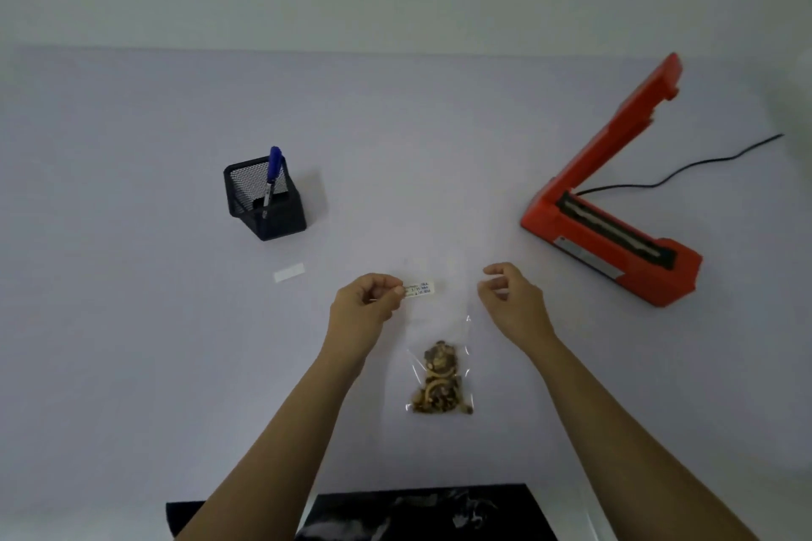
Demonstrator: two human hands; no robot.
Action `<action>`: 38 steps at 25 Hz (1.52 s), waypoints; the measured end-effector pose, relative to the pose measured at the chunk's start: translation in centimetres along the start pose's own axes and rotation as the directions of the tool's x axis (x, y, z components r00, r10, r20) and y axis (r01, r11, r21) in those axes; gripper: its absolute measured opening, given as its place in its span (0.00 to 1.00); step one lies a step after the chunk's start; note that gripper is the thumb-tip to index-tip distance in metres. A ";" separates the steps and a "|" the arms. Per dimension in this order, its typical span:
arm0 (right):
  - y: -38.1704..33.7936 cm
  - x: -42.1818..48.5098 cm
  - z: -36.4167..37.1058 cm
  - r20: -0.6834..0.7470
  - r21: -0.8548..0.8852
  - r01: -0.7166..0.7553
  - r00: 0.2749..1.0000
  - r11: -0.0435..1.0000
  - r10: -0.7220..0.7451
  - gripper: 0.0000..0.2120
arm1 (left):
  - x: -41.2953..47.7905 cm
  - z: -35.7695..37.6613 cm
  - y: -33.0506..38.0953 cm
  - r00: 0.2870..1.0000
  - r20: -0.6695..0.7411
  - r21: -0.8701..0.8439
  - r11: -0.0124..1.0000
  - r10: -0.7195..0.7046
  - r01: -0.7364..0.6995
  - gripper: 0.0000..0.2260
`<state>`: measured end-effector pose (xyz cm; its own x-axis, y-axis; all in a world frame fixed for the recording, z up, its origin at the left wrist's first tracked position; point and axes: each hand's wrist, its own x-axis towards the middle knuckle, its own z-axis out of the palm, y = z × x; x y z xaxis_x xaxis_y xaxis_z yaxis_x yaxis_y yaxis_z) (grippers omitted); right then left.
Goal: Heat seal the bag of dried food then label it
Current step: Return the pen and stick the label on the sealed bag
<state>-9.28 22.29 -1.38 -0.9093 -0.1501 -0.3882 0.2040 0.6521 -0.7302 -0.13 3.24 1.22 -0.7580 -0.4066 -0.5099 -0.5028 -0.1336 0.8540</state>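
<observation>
Dim, even light, soft shadows, slightly blurred

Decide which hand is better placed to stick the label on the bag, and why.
Left. The left hand pinches the label over the clear top of the bag; the right hand hovers beside it, holding nothing.

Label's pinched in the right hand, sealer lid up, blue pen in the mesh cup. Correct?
One slip: the head view shows the left hand pinching the label. The right hand holds no label. The rest stands: the sealer lid is up and the blue pen is in the mesh cup.
</observation>
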 end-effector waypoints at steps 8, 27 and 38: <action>1.7 0.3 1.0 0.136 0.104 0.027 0.990 0.994 -0.042 0.13 | 2.8 4.1 -1.3 0.998 0.052 0.234 0.972 -0.019 0.007 0.02; 2.9 1.3 0.7 0.208 -0.123 0.391 0.909 0.912 -0.362 0.11 | 3.9 5.0 -2.1 0.998 -0.002 0.435 0.899 0.063 -0.056 0.02; 3.2 1.6 0.8 0.206 -0.279 0.515 0.856 0.811 -0.473 0.07 | 3.9 5.8 -2.6 0.989 -0.036 0.526 0.844 0.142 -0.102 0.04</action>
<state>-9.81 23.50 -4.78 -0.8007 -0.5902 -0.1025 -0.4040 0.6584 -0.6351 -4.21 7.27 -3.60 -0.8061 -0.4542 -0.3795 -0.5659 0.4038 0.7188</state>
